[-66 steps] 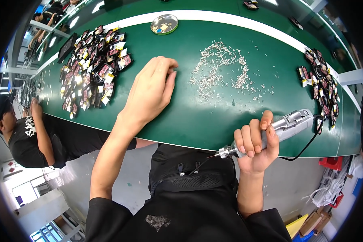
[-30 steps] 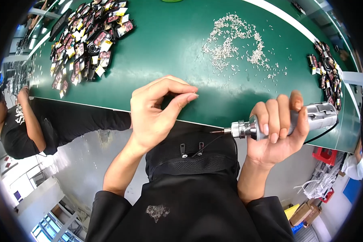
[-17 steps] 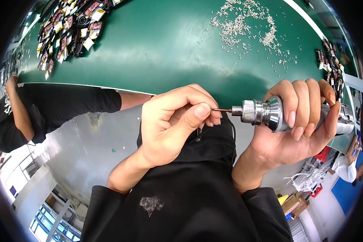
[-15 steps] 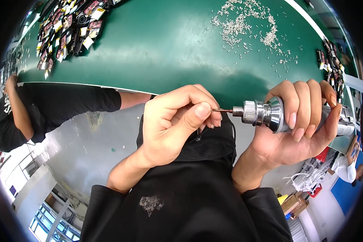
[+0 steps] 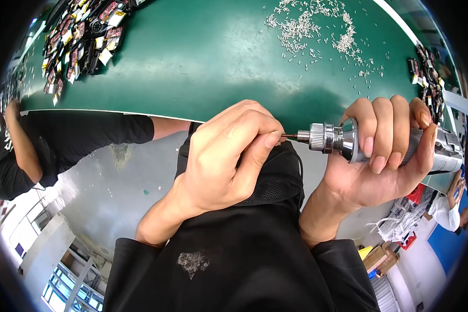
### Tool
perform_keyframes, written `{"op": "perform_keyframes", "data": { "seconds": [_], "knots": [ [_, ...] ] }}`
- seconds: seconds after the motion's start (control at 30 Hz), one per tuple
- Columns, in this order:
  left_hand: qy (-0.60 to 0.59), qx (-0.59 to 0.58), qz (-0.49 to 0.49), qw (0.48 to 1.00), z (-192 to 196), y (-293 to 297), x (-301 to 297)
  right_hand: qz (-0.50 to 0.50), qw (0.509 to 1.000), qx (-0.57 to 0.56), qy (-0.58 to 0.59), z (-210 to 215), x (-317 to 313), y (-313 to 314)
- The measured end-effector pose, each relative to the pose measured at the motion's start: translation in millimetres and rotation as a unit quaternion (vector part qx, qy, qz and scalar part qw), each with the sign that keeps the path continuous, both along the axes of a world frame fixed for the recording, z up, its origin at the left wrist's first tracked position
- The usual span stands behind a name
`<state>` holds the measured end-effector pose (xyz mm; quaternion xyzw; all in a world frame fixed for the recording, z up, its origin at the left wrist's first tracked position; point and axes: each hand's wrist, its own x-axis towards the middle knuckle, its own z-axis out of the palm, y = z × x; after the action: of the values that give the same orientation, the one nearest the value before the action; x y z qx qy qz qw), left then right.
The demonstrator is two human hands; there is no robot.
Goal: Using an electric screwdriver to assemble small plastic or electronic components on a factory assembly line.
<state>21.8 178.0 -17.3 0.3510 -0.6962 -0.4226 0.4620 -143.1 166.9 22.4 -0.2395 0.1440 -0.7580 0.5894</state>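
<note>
My right hand [image 5: 385, 140] is wrapped round the grey body of an electric screwdriver [image 5: 325, 138], whose ribbed silver collar points to the left. A thin dark bit [image 5: 289, 135] sticks out of the collar. Thumb and index finger of my left hand [image 5: 234, 151] pinch the free end of that bit; the fingers cover its tip. Both hands are held up in front of my body, at the near edge of the green table [image 5: 192, 67].
Many small silvery screws or pins [image 5: 299, 31] lie scattered at the table's far right. A heap of black devices with reddish circuit boards [image 5: 83, 39] sits far left, another pile [image 5: 429, 83] at the right edge. A person in black [image 5: 83, 138] sits at left.
My left hand has turned over, showing more of its back, and slid along the bit closer to the collar. The screwdriver in my right hand has shifted slightly.
</note>
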Motion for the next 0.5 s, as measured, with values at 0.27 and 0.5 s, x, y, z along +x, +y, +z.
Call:
{"op": "perform_keyframes", "data": {
  "seconds": [0.27, 0.5],
  "knots": [
    [-0.072, -0.066, 0.077, 0.992, 18.8, -24.1, 20.8, -0.028, 0.999, -0.011, -0.027, 2.0, -3.9, -4.6],
    [-0.246, -0.115, 0.215, 0.938, 60.9, -114.5, 76.9, -0.079, 0.991, 0.105, -0.027, -21.6, 7.0, -4.4]
  ]
}}
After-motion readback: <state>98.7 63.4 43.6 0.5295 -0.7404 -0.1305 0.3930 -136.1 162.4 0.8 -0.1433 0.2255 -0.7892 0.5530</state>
